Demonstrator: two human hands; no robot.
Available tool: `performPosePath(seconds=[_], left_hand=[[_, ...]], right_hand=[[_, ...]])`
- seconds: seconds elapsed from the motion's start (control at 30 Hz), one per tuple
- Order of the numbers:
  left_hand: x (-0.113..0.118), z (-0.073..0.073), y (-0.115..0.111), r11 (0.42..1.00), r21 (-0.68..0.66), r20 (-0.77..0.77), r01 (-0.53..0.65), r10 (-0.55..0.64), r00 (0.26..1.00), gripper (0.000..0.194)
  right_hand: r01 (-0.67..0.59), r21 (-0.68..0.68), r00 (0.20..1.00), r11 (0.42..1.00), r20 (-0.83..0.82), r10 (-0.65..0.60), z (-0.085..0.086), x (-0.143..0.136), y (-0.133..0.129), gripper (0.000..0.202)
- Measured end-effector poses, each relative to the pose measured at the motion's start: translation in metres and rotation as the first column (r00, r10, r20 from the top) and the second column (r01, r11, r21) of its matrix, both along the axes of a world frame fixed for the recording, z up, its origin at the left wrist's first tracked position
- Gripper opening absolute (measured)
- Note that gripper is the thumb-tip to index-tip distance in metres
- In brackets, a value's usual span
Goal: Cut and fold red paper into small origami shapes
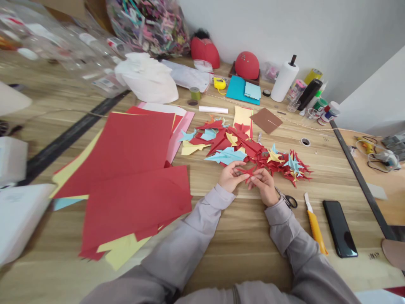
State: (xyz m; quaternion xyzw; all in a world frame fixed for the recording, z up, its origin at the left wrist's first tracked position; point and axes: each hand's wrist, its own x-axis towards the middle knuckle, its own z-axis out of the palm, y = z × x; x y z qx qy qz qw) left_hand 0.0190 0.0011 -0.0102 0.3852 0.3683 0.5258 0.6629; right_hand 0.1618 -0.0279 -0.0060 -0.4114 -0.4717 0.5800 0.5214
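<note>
A small piece of folded red paper (247,172) is pinched between both hands near the middle of the table. My left hand (230,177) grips its left side, thumb and fingers closed. On its right side, the fingers of my right hand (264,185) are closed too. Just beyond the hands lies a long heap of folded paper pieces (253,147), mostly red with some blue and yellow. Large red paper sheets (136,202) are stacked to the left, with yellow, pink and blue edges showing. Black-handled scissors (290,201) lie beside my right wrist, partly hidden.
An orange cutter (316,232) and a black phone (340,228) lie to the right. Brown paper (266,120), a yellow tape measure (219,83), red pincushions and a white roll (284,81) are at the back. Plastic bottles (104,80) stand back left.
</note>
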Motion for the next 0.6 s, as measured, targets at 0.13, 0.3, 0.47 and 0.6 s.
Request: performPosePath(seconds=[0.13,0.3,0.47,0.6], left_hand=[[0.0009,0.0026,-0.0015,1.0,0.002,0.006,-0.006,0.006,1.0,0.053],[0.0026,0.0016,-0.0026,0.999,0.01,-0.02,-0.035,0.035,0.999,0.054],[0.003,0.0018,-0.0022,0.998,0.008,-0.055,-0.058,0.059,0.997,0.05],[0.0035,0.0029,-0.0015,0.997,-0.013,-0.051,-0.079,0.078,0.996,0.049]], right_hand=[[-0.027,-0.001,0.999,1.0,0.021,0.027,-0.0018,-0.0006,0.0001,0.03],[-0.037,-0.02,0.999,0.999,-0.017,0.037,-0.0013,-0.001,0.0009,0.03],[-0.071,-0.081,0.993,0.994,-0.103,0.062,-0.0007,-0.0005,0.002,0.032],[-0.068,-0.109,0.988,0.992,-0.143,0.053,-0.0009,-0.001,0.0019,0.032]])
